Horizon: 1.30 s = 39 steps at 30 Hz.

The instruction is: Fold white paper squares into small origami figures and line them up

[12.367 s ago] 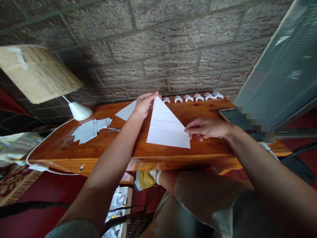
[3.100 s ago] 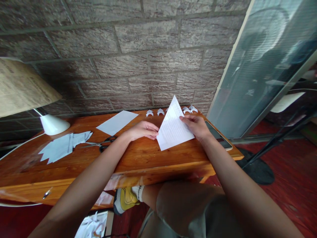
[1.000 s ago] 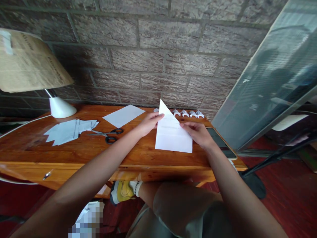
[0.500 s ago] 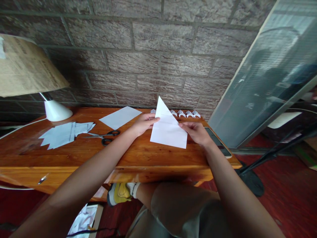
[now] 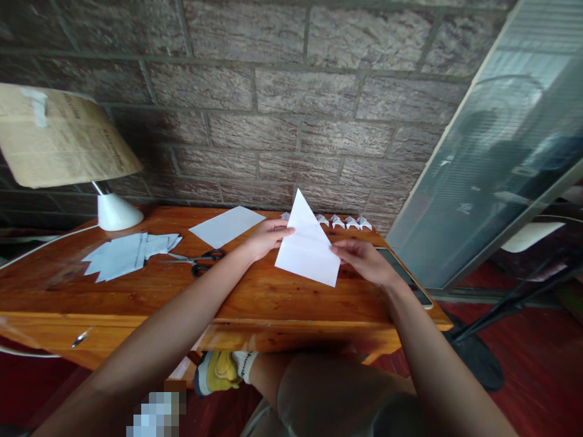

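A white paper folded into a triangle (image 5: 306, 247) is held up over the wooden table (image 5: 136, 291), apex toward the brick wall. My left hand (image 5: 266, 235) pinches its left edge. My right hand (image 5: 364, 260) grips its right edge, fingers curled on the sheet. A row of small folded paper figures (image 5: 348, 222) stands along the wall behind the triangle.
Scissors (image 5: 204, 261) lie left of my hands. A flat white sheet (image 5: 226, 226) and a pile of cut paper pieces (image 5: 127, 255) sit further left, by a white lamp base (image 5: 116, 212). A phone (image 5: 412, 282) lies at the table's right edge, near a glass panel.
The triangle has tilted slightly, its lower right corner swinging left and down. Both hands keep their hold on its edges. The camera view has shifted a little.
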{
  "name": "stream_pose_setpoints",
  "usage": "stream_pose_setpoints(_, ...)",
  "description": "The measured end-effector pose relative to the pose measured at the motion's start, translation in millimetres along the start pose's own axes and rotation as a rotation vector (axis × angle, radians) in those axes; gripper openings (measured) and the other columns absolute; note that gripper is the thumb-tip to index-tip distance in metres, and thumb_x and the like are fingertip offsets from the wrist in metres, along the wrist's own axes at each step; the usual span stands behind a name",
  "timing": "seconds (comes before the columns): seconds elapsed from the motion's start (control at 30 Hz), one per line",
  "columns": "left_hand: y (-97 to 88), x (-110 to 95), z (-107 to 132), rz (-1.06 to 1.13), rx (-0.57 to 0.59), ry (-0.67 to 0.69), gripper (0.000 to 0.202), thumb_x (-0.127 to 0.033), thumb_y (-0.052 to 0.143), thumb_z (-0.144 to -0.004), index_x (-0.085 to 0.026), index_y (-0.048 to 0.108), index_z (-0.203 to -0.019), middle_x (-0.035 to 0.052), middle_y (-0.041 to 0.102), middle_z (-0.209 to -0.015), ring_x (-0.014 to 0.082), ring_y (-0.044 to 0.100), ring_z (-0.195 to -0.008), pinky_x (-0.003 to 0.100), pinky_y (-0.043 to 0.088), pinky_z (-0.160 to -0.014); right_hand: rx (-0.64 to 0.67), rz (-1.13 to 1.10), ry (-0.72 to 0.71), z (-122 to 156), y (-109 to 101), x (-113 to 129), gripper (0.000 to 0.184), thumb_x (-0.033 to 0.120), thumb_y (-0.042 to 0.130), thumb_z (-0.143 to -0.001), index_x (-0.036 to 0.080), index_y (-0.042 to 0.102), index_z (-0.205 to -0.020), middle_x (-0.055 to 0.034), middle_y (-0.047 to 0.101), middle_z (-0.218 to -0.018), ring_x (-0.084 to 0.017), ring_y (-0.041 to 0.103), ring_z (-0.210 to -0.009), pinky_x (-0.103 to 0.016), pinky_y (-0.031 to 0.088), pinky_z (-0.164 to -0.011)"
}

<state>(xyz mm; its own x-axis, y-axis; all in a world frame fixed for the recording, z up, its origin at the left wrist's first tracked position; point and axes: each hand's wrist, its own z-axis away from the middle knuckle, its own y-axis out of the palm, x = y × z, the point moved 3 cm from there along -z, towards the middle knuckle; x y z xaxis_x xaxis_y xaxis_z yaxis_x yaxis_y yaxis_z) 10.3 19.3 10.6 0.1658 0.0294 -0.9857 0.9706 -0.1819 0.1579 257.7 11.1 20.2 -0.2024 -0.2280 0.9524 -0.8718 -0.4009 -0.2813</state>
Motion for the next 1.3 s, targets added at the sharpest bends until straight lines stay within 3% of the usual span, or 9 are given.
stream_pose_setpoints(0.27, 3.9, -2.1, 1.4, 0.027, 0.053, -0.011, 0.048, -0.035, 0.084, -0.060, -0.017, 0.069, -0.102, 0.0105, 0.072, -0.103, 0.0216, 0.068, -0.091, 0.038, 0.052, -0.087, 0.021, 0.068, 0.020, 3.3, -3.3, -0.4, 0.038, 0.053, 0.067, -0.073, 0.016, 0.069, -0.081, -0.0012, 0.067, -0.073, -0.015, 0.058, -0.066, -0.028, 0.047, -0.066)
stream_pose_setpoints(0.47, -5.4, -2.3, -3.7, 0.091, -0.161, 0.057, 0.042, -0.040, 0.084, -0.060, -0.017, 0.069, -0.091, 0.0071, 0.073, -0.089, 0.0186, 0.069, -0.082, 0.036, 0.052, -0.084, 0.105, 0.220, -0.036, 5.3, 0.6, 3.1, 0.036, 0.052, 0.062, -0.078, 0.017, 0.069, -0.081, -0.0003, 0.064, -0.069, -0.014, 0.054, -0.063, -0.025, 0.044, -0.060)
stream_pose_setpoints(0.6, -9.5, -0.7, -8.0, 0.113, -0.206, 0.085, 0.040, -0.039, 0.084, -0.060, -0.016, 0.070, -0.090, 0.0073, 0.073, -0.091, 0.0185, 0.068, -0.085, 0.035, 0.052, -0.086, 0.132, 0.296, -0.082, 5.6, 2.4, 4.8, 0.034, 0.050, 0.059, -0.081, 0.018, 0.070, -0.079, -0.0007, 0.064, -0.070, -0.014, 0.054, -0.064, -0.025, 0.044, -0.059)
stream_pose_setpoints(0.73, -10.7, -1.7, -9.1, 0.122, -0.196, 0.124, 0.041, -0.043, 0.082, -0.062, -0.015, 0.071, -0.090, 0.0110, 0.072, -0.103, 0.0204, 0.067, -0.093, 0.034, 0.051, -0.088, 0.149, 0.366, -0.103, 6.7, 6.0, 6.0, 0.031, 0.047, 0.060, -0.080, 0.018, 0.071, -0.078, -0.0014, 0.066, -0.071, -0.015, 0.056, -0.066, -0.026, 0.045, -0.062)
stream_pose_setpoints(0.83, -7.8, -3.0, -5.9, 0.133, -0.184, 0.096, 0.042, -0.043, 0.083, -0.061, -0.015, 0.072, -0.089, 0.0114, 0.072, -0.104, 0.0210, 0.067, -0.094, 0.035, 0.050, -0.088, 0.155, 0.267, -0.087, 5.4, 14.0, 5.7, 0.031, 0.047, 0.063, -0.078, 0.018, 0.071, -0.085, -0.0032, 0.070, -0.081, -0.017, 0.060, -0.073, -0.028, 0.048, -0.069)
stream_pose_setpoints(0.93, 4.2, -4.0, 0.8, 0.107, -0.100, 0.039, 0.040, -0.043, 0.083, -0.061, -0.016, 0.073, -0.089, 0.0102, 0.073, -0.100, 0.0204, 0.067, -0.091, 0.036, 0.051, -0.087, 0.104, 0.122, -0.076, 1.0, 26.2, 5.9, 0.036, 0.050, 0.063, -0.079, 0.018, 0.071, -0.093, -0.0047, 0.071, -0.090, -0.018, 0.062, -0.080, -0.030, 0.049, -0.074)
stream_pose_setpoints(1.1, 33.7, 1.7, 9.4, 0.012, 0.083, -0.041, 0.037, -0.041, 0.084, -0.059, -0.015, 0.075, -0.085, 0.0081, 0.073, -0.087, 0.0188, 0.066, -0.082, 0.035, 0.051, -0.082, 0.050, 0.016, -0.084, -7.1, 47.7, 9.0, 0.041, 0.054, 0.062, -0.079, 0.014, 0.071, -0.087, -0.0014, 0.068, -0.076, -0.012, 0.055, -0.065, -0.025, 0.045, -0.063)
stream_pose_setpoints(1.2, 40.7, 5.5, 9.0, -0.015, 0.081, -0.038, 0.038, -0.041, 0.085, -0.056, -0.014, 0.075, -0.081, 0.0071, 0.072, -0.081, 0.0175, 0.065, -0.075, 0.034, 0.051, -0.078, 0.072, -0.007, -0.058, -7.0, 54.5, 10.7, 0.042, 0.055, 0.062, -0.078, 0.014, 0.071, -0.082, -0.0014, 0.066, -0.072, -0.013, 0.054, -0.064, -0.025, 0.045, -0.062)
stream_pose_setpoints(1.3, 34.7, 3.4, 5.9, -0.029, 0.020, 0.016, 0.041, -0.043, 0.085, -0.055, -0.014, 0.076, -0.082, 0.0089, 0.074, -0.088, 0.0191, 0.066, -0.080, 0.034, 0.051, -0.081, 0.085, 0.031, -0.013, -4.0, 54.8, 10.9, 0.041, 0.054, 0.062, -0.077, 0.014, 0.070, -0.078, -0.0007, 0.063, -0.068, -0.012, 0.052, -0.062, -0.025, 0.044, -0.061)
